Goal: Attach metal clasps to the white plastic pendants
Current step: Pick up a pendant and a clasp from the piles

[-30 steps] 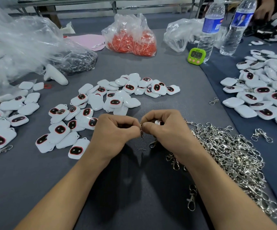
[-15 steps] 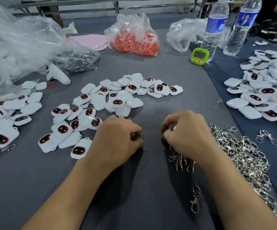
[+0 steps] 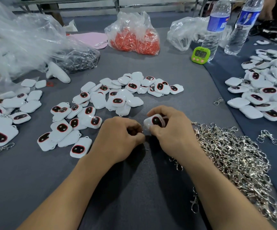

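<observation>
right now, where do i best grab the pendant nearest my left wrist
Pinch the pendant across its long side edges, from above: it lies flat, face up, on the cloth. Leave its small loop, at the far right corner, free.

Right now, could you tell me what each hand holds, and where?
The right hand grips a white plastic pendant by its edges; the left hand's hold cannot be told.

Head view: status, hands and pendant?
Right hand grips white pendant. Left hand curled beside it, contents hidden. Clasp pile at right, nothing blocking.
</observation>
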A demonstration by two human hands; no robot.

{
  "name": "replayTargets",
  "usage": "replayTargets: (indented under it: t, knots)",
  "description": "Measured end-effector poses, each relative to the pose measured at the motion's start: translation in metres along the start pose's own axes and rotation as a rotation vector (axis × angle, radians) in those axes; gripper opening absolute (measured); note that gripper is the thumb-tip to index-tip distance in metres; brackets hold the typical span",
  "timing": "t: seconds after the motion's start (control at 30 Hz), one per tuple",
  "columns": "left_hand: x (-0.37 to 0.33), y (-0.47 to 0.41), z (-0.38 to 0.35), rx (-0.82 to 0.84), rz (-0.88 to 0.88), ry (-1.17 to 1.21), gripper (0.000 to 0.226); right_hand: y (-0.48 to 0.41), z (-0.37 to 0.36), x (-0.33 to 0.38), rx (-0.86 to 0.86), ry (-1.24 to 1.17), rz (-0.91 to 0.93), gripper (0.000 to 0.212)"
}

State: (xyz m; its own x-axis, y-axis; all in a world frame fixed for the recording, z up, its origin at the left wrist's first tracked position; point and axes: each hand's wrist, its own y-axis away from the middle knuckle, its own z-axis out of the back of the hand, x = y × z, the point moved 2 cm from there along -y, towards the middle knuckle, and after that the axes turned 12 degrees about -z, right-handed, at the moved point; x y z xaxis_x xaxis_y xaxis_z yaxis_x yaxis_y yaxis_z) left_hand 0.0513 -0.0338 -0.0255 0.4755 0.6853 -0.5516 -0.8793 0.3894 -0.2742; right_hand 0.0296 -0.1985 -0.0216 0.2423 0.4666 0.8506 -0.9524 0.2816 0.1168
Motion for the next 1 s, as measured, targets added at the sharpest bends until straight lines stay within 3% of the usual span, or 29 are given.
replayTargets:
  t: [0.17,0.47,0.67,1.0]
  knots:
    - [0.0004,-0.0003,0.0008,0.01,-0.014,0.021,0.007,-0.0024,0.0005,-0.0021,-0.035,-0.021,0.008,0.013]
    - [0.0005,0.001,0.0001,0.027,-0.052,0.028,0.014,-0.0037,-0.0016,-0.0025,0.087,0.059,0.073,0.014]
    - [0.0023,-0.0002,0.0009,0.047,-0.062,0.045,0.016,-0.0038,-0.0016,-0.0054,0.029,-0.047,0.045,0.018]
    - [-0.0002,0.0022,0.0019,0.051,-0.172,0.013,0.019,-0.0074,0.0041,-0.0022,0.125,0.058,0.06,0.021]
